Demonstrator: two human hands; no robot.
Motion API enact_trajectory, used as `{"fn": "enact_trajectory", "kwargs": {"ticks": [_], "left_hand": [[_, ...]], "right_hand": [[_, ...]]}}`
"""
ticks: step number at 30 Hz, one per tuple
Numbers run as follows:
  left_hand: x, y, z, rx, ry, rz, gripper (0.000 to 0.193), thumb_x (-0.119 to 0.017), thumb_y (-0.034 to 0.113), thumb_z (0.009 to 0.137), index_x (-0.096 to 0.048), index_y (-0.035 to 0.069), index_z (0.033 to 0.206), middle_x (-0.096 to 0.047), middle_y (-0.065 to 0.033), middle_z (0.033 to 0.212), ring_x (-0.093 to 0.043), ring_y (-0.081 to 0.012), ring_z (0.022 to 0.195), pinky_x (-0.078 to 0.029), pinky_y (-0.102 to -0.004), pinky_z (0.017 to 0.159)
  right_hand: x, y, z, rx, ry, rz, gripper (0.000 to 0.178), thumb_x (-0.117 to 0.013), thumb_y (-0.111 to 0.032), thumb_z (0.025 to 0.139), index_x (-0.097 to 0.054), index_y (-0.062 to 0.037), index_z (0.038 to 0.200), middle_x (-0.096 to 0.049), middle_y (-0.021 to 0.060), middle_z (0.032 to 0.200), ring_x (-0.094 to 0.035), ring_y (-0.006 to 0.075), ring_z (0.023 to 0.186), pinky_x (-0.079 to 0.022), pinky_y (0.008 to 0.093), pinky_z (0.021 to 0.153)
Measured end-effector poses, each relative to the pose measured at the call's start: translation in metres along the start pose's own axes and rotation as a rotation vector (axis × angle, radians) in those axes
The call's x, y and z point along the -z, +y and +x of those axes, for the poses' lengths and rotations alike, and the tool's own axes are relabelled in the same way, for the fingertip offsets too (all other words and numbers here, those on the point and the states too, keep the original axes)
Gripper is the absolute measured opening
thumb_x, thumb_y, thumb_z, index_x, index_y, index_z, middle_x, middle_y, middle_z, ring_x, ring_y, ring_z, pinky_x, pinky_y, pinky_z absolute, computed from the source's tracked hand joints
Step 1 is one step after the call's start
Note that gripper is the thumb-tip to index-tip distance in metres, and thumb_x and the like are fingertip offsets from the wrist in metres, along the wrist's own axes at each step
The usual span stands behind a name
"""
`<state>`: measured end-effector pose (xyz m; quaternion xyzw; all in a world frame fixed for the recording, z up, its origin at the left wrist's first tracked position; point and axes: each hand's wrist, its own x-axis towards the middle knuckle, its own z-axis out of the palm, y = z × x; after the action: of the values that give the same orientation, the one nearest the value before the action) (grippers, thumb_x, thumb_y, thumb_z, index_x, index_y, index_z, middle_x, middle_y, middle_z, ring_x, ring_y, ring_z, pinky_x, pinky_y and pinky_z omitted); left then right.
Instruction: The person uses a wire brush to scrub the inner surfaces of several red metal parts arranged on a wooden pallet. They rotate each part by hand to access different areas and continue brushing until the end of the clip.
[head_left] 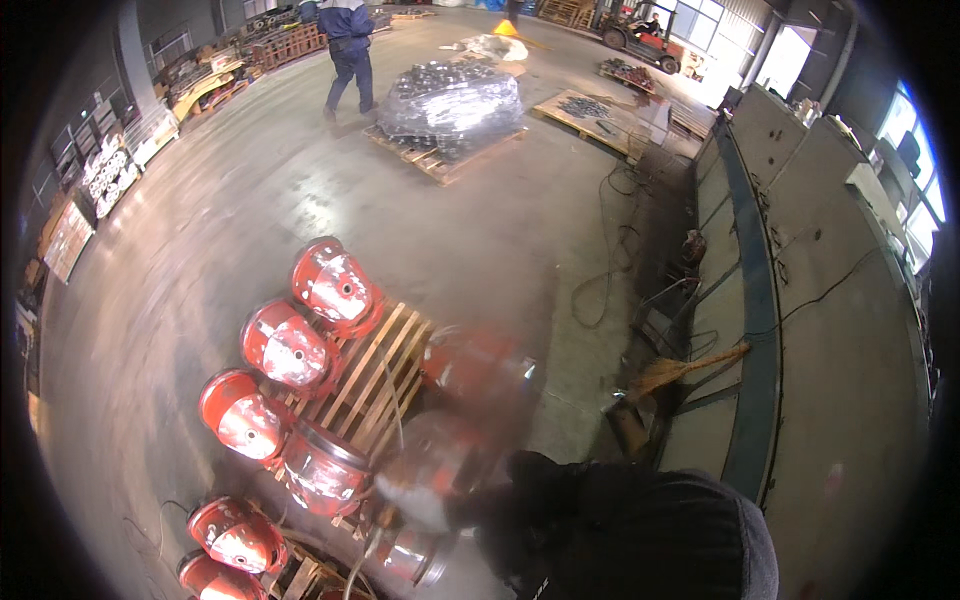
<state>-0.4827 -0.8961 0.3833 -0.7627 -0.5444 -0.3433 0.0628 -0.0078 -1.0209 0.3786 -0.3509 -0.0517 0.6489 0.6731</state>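
A black-sleeved arm (600, 520) reaches in from the lower right. At its end is my right hand (415, 503) in a pale glove, smeared by motion, so its fingers and anything in them cannot be made out. The hand is close beside a red drum-shaped metal part (325, 472) with a dark rim and worn, whitish patches. Another red part (410, 555) lies just below the hand, and a blurred red part (432, 450) is above it. A thin pale hose (390, 395) runs down toward the hand. My left hand is not in view.
More red drum parts (290, 345) stand on and around a slatted wooden pallet (380, 365). A broom (685, 370) leans by a tall grey metal cabinet (830, 330). Cables (605, 270) trail on the floor. Farther off are a wrapped pallet load (450, 105), a walking person (347, 50) and a forklift (645, 40).
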Motion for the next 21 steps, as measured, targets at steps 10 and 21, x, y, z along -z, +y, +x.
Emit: {"fn": "enact_trajectory", "kwargs": {"ticks": [10,21], "left_hand": [[-0.183,0.073,0.036,0.267,-0.59,-0.229,0.052,-0.061,0.018,0.1,-0.049,0.0,0.146,-0.067,-0.0195,0.125,-0.068,-0.0299,0.105,-0.056,-0.0405,0.093],[-0.418,0.164,0.051,0.354,-0.879,0.014,0.084,-0.073,0.048,0.089,-0.044,-0.002,0.151,-0.057,-0.0246,0.143,-0.057,-0.0362,0.131,-0.046,-0.0432,0.109]], "right_hand": [[0.166,-0.007,0.123,0.052,0.62,-0.562,0.047,-0.06,-0.055,0.101,-0.059,-0.0087,0.106,-0.062,0.0038,0.08,-0.06,0.0179,0.069,-0.05,0.0357,0.059],[0.282,-0.093,0.241,-0.289,0.263,-0.035,0.024,-0.062,-0.038,0.104,-0.065,-0.0145,0.108,-0.064,0.0002,0.076,-0.054,0.011,0.05,-0.042,0.0246,0.043]]}}
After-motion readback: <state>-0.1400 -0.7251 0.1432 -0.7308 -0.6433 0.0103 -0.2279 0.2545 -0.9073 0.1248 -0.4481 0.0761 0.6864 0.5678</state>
